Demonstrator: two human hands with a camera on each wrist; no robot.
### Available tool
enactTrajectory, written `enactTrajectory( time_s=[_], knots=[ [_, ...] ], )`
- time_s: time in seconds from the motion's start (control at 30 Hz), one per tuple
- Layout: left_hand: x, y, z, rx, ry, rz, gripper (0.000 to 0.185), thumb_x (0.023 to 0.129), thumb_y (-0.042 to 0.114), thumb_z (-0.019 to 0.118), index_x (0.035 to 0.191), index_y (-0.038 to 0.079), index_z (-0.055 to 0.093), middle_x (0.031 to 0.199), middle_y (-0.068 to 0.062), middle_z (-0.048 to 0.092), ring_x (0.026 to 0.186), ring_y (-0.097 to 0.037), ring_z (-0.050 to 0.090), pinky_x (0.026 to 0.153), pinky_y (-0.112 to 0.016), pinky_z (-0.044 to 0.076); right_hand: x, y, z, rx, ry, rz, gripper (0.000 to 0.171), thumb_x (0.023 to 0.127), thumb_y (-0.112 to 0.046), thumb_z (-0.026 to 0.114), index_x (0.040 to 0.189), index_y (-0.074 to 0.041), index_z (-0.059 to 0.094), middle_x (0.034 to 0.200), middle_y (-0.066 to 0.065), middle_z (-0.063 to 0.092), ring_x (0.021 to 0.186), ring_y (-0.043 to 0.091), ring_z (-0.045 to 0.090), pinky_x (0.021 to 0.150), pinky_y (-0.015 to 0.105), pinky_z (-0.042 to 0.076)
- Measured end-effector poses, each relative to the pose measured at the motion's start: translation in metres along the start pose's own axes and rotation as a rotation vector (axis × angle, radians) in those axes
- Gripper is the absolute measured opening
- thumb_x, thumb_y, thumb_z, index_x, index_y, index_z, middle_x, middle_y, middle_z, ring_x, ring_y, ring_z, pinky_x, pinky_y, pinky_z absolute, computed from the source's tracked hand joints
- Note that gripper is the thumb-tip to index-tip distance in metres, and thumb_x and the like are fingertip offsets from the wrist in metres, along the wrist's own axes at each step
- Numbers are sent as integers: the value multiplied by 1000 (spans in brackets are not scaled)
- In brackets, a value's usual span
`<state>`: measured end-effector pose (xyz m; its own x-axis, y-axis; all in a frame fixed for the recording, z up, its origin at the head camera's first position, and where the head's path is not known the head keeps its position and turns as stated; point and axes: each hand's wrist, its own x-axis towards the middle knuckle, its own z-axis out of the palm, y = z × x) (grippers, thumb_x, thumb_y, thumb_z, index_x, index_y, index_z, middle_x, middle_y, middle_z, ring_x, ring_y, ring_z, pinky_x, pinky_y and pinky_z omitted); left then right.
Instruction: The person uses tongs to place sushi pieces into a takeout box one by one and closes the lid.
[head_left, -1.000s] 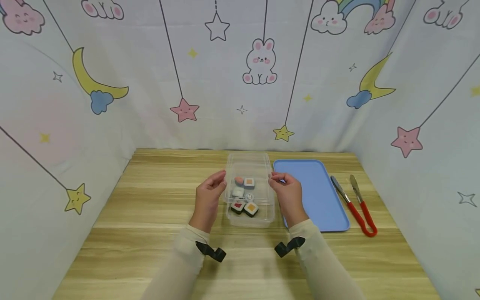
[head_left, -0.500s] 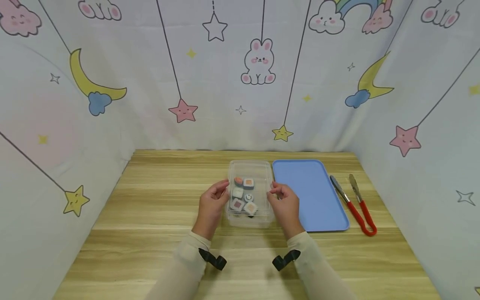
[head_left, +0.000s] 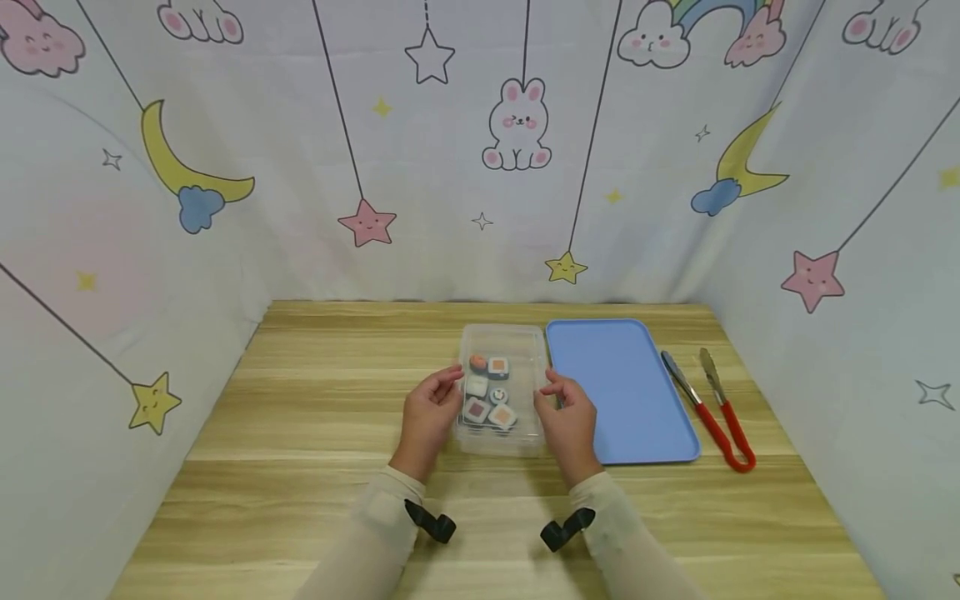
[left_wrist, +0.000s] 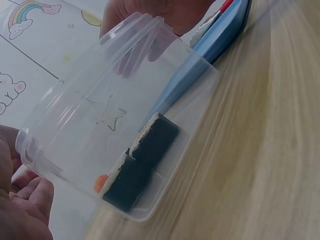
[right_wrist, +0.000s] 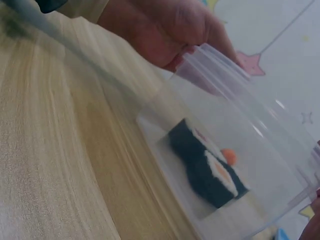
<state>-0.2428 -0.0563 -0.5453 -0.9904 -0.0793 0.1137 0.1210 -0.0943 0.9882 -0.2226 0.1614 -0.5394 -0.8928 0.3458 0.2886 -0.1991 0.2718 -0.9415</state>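
Note:
A clear plastic lid (head_left: 504, 340) lies over the top of a clear rectangular box (head_left: 498, 447) at the middle of the table. My left hand (head_left: 430, 417) holds the lid's left edge between thumb and fingers. At the opposite edge, my right hand (head_left: 570, 421) pinches it the same way. Several sushi pieces (head_left: 502, 416) sit inside, seen through the lid. Both wrist views show dark-wrapped sushi (left_wrist: 155, 140) on the box floor, beside an orange-topped piece. Whether the lid's rim is fully seated all round I cannot tell.
A blue tray (head_left: 637, 392) lies flat just right of the box, close by my right hand. Beyond it are tongs (head_left: 723, 425) with red handles, lying spread on the wooden table (head_left: 322, 392). A printed curtain (head_left: 450, 167) hangs behind and at both sides.
Both hands have brought the lid down and toward me, from above the box's far part to its rim. The box, tray and tongs stay in place.

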Motion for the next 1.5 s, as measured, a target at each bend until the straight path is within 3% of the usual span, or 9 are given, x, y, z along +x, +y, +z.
enactTrajectory(
  time_s=[0.47, 0.57, 0.83, 0.97, 1.13, 1.2, 1.3, 1.37, 1.5],
  knots=[
    [-1, 4, 0, 121, -20, 2, 27, 90, -5, 70, 118, -5, 71, 138, -8, 67, 131, -31, 60, 110, -44, 45, 1, 4, -1, 14, -1, 17, 10, 86, 5, 76, 84, 0, 68, 126, 19, 71, 126, 33, 63, 109, 47, 46],
    [-1, 2, -1, 121, -24, 13, 25, 91, -5, 70, 116, -5, 70, 137, -8, 67, 132, -31, 60, 111, -45, 45, 3, 4, -1, 23, -15, 38, 9, 86, 5, 76, 86, 3, 68, 126, 21, 71, 123, 33, 65, 107, 43, 48],
    [-1, -6, 2, 124, -33, 57, 21, 90, -9, 71, 111, -9, 70, 136, -16, 66, 133, -33, 59, 112, -47, 43, 8, 5, -6, 126, -48, 122, 9, 90, 8, 72, 90, 6, 63, 128, 25, 69, 121, 38, 66, 86, 14, 51],
    [-5, 1, 6, 140, -25, 57, 20, 90, -12, 69, 109, -9, 70, 137, -23, 63, 133, -39, 57, 112, -54, 42, 10, 3, -7, 168, -70, 170, 12, 90, 10, 70, 90, 7, 58, 132, 29, 65, 121, 44, 64, 82, 12, 51],
    [-15, 25, 8, 181, -26, 100, 17, 90, -13, 69, 104, -6, 71, 134, -23, 65, 131, -40, 58, 111, -53, 43, 12, 2, -7, 173, -88, 195, 13, 90, 11, 67, 91, 7, 55, 134, 31, 62, 120, 45, 64, 83, 13, 51],
    [-13, 19, 6, 224, -38, 108, 16, 90, -8, 70, 105, -4, 72, 134, -16, 66, 132, -35, 58, 112, -50, 43, 11, 2, -7, 195, -93, 200, 13, 91, 12, 66, 93, 8, 54, 135, 32, 61, 123, 44, 63, 84, 13, 51],
    [-7, 5, 3, 276, -62, 132, 17, 91, -3, 72, 108, -3, 73, 136, -8, 66, 135, -29, 56, 113, -44, 43, 11, 4, -8, 244, -117, 215, 14, 95, 10, 64, 107, 12, 56, 141, 32, 57, 132, 41, 57, 89, 13, 50],
    [-3, -5, 1, 291, -68, 143, 19, 91, 0, 73, 109, -3, 74, 136, -3, 66, 135, -25, 56, 113, -41, 43, 10, 6, -10, 264, -147, 224, 26, 98, 7, 63, 122, 13, 59, 145, 30, 55, 138, 37, 52, 93, 13, 48],
    [-4, -6, 0, 311, -64, 170, 18, 90, 1, 75, 107, -2, 75, 136, -2, 67, 135, -24, 56, 113, -42, 44, 7, 6, -15, 238, -225, 245, 46, 102, -4, 64, 146, 5, 53, 154, 21, 49, 145, 31, 45, 96, 12, 47]
  ],
)
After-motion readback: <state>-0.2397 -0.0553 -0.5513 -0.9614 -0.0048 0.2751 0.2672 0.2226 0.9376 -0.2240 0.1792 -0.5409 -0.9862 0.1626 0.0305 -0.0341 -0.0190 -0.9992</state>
